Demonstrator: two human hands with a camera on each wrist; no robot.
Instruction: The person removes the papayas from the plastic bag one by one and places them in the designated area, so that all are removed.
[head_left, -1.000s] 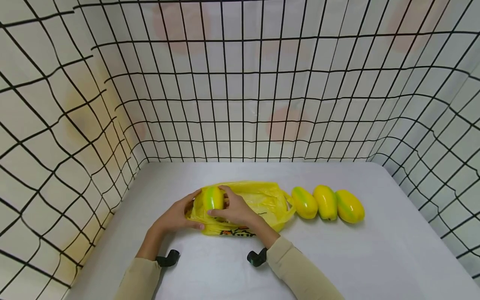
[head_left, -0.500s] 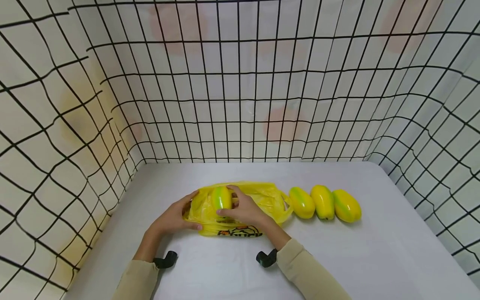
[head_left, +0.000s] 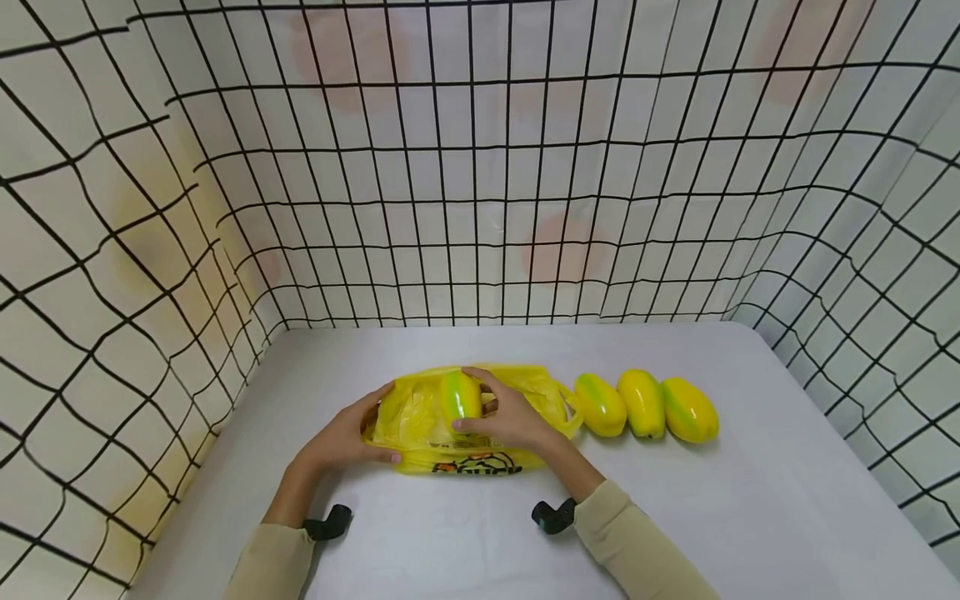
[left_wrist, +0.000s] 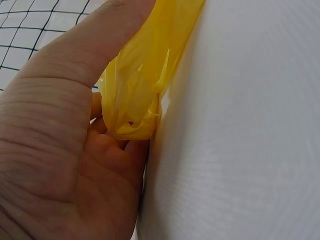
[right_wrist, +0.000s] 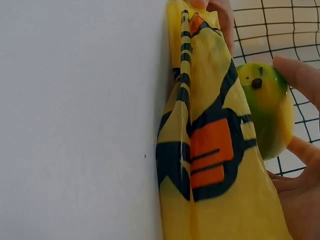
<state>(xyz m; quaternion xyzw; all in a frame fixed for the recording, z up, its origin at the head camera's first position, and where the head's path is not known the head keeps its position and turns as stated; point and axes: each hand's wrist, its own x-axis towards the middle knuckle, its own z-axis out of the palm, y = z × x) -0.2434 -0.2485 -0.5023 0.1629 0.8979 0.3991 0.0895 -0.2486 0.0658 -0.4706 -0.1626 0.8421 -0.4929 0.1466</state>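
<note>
A yellow plastic bag [head_left: 416, 412] with dark and orange print lies on the white table. My left hand [head_left: 345, 433] holds its left end, thumb on the near side and fingers behind; in the left wrist view the thumb presses against the bag's thin edge [left_wrist: 132, 100]. My right hand [head_left: 510, 412] grips a glossy yellow-green, mango-like fruit [head_left: 459, 397] between thumb and fingers, over the middle of the bag. In the right wrist view the fruit [right_wrist: 267, 120] shows a dark stem spot, partly hidden behind the printed bag [right_wrist: 225, 210].
Right of the bag, three similar yellow-green fruits, a left one [head_left: 600, 406], a middle one [head_left: 642, 403] and a right one [head_left: 690, 410], lie in a row on the table [head_left: 765, 500]. A black wire grid [head_left: 487, 200] surrounds the table's back and sides.
My right hand has moved to the right along the bag with the fruit in its grip. The left hand stays at the bag's left end. The whole view has shifted slightly.
</note>
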